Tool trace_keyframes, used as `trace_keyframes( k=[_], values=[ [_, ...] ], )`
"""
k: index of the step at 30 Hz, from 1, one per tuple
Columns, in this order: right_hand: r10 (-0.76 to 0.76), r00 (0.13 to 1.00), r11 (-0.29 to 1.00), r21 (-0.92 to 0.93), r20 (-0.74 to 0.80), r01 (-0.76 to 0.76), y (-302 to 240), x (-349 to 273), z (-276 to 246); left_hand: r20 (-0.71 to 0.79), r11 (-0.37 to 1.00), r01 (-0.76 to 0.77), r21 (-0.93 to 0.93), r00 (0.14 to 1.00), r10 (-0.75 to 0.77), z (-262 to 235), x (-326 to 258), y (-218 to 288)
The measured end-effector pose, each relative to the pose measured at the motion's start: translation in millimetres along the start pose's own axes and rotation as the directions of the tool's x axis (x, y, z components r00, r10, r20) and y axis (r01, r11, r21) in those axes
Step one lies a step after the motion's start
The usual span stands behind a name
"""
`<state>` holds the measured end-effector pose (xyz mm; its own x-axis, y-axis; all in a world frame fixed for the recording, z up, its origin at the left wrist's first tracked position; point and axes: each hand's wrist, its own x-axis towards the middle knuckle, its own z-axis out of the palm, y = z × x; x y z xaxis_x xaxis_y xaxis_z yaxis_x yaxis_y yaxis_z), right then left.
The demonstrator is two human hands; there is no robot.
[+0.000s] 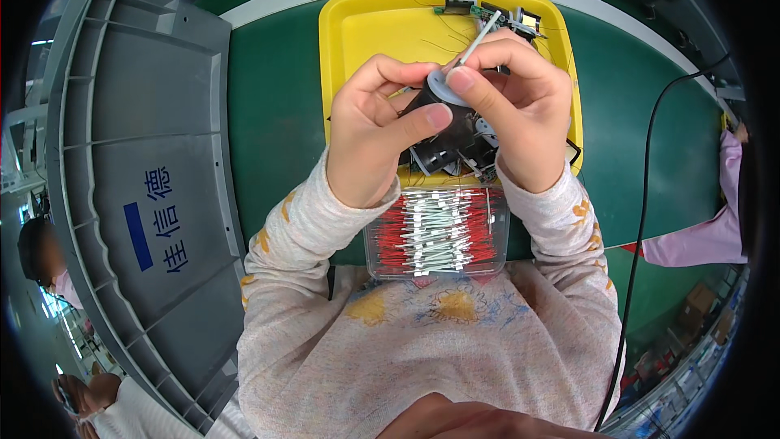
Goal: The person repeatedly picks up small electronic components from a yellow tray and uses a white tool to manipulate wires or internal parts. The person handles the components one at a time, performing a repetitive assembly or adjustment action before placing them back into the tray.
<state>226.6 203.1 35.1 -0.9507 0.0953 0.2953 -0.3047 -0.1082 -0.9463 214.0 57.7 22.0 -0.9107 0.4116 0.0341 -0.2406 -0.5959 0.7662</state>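
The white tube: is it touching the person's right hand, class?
Touching. The head view shows the right hand pinching the white tube between thumb and fingertips.

This is looking like a factory assembly line for small electrical parts. A green-surfaced worktop (276, 106) with a pale edge strip is curving past like a conveyor belt. A shallow yellow plastic tray (366, 28) is sitting on it, carrying small black components and thin loose wires. A clear plastic box (436, 236) is lying packed with red-and-white wire leads. A large grey ribbed plastic crate (138, 138) is standing at the left, and another worker's pink sleeve (707, 232) is reaching in at the right.
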Motion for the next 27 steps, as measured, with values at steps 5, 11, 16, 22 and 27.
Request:
trace_keyframes(
  k=[5,11,16,22,27],
  values=[
    [-0.050,0.999,0.999,-0.008,0.010,0.050,0,0,2,0.008,0.998,-0.066,0.004,0.998,0.066,-1,-1,-2],
    [0.032,0.999,0.999,0.004,-0.012,-0.032,-2,3,-2,-0.039,0.999,-0.024,-0.033,0.999,0.023,-2,4,-1],
    [-0.147,0.970,0.989,-0.027,-0.194,0.145,-18,11,-40,-0.019,0.974,0.049,0.220,0.999,-0.046,-30,56,24],
    [-0.218,0.932,0.973,-0.139,-0.289,0.185,-27,-3,-45,-0.269,0.626,0.062,0.777,0.932,0.242,-196,228,52],
    [-0.258,0.941,0.949,-0.241,-0.219,0.204,-33,-14,-64,-0.317,-0.103,0.413,0.905,0.815,0.485,-194,250,37]
  ],
)
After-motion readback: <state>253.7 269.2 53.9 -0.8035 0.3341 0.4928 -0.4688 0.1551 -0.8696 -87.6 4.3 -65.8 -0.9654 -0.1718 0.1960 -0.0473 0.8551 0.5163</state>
